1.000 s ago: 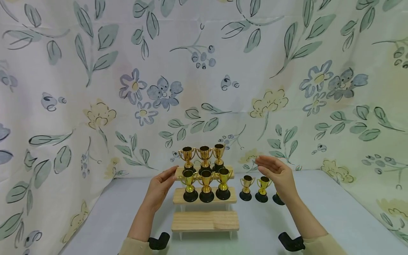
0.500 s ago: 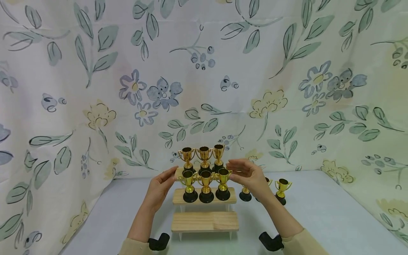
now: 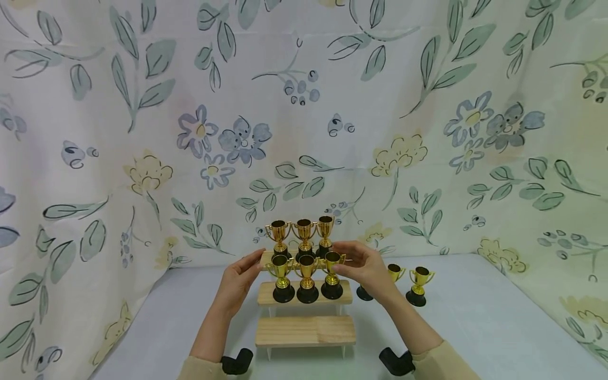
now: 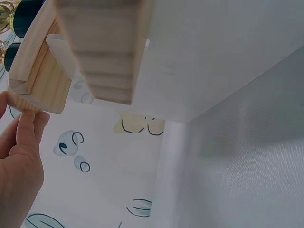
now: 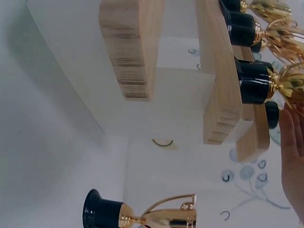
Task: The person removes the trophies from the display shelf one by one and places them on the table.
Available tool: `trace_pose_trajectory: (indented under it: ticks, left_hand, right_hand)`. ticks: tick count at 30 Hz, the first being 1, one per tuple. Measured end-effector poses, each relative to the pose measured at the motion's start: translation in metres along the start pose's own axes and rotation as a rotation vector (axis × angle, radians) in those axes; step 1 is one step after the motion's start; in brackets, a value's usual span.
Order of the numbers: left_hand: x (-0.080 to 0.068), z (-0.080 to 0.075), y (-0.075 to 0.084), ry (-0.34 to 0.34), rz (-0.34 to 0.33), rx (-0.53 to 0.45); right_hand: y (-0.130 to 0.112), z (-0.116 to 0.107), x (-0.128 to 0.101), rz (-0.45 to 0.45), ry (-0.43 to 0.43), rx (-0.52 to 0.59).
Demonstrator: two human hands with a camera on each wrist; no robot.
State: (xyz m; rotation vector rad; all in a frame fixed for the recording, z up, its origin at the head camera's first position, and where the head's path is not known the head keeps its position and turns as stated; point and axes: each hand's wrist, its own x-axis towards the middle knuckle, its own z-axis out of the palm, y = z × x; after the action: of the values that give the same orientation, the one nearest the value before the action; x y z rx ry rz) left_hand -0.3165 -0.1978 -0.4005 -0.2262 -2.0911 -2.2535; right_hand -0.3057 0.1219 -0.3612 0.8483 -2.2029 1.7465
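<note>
Nearest, the bottom step (image 3: 305, 330) of the wooden three-tier stand is bare, and on the middle step (image 3: 344, 298) three gold trophy cups stand in a row. The left hand (image 3: 236, 281) has straight fingers laid against the stand's left end at the top step (image 4: 35, 90), holding nothing, while the right hand (image 3: 363, 265) reaches its fingertips to the rightmost middle-step trophy (image 3: 332, 275); whether they pinch it I cannot tell. Farther back, three more trophies (image 3: 304, 236) line the top step, and two loose trophies (image 3: 419, 285) stand on the white table (image 3: 475, 322) right of the stand.
</note>
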Motion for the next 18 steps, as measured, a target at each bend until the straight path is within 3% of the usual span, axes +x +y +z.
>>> trace_pose_trajectory:
  ticks: [18]
  left_hand:
    - [-0.0014, 0.0008, 0.0021, 0.004, -0.003, 0.020]
  right_hand:
    - [0.0043, 0.0053, -0.0002, 0.032, 0.003, -0.038]
